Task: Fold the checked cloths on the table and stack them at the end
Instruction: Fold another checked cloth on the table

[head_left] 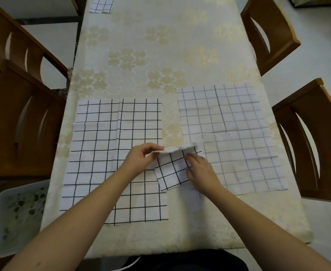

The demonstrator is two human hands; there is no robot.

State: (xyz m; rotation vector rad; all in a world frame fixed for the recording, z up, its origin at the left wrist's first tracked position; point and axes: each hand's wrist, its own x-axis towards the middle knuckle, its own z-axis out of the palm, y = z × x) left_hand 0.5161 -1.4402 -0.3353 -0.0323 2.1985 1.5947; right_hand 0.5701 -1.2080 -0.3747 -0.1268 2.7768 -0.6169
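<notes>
White cotton with black checks, the small folded cloth (173, 170) lies between the two flat cloths, its long axis tilted up to the right. The left hand (141, 158) pinches its raised far edge from the left; the right hand (201, 171) presses flat, fingers straight, on its right side. Both hands touch it. The big bold cloth (102, 153) lies left, the pale cloth (238, 133) right, one folded piece (102, 3) waits at the table's (160, 45) far end, well apart
</notes>
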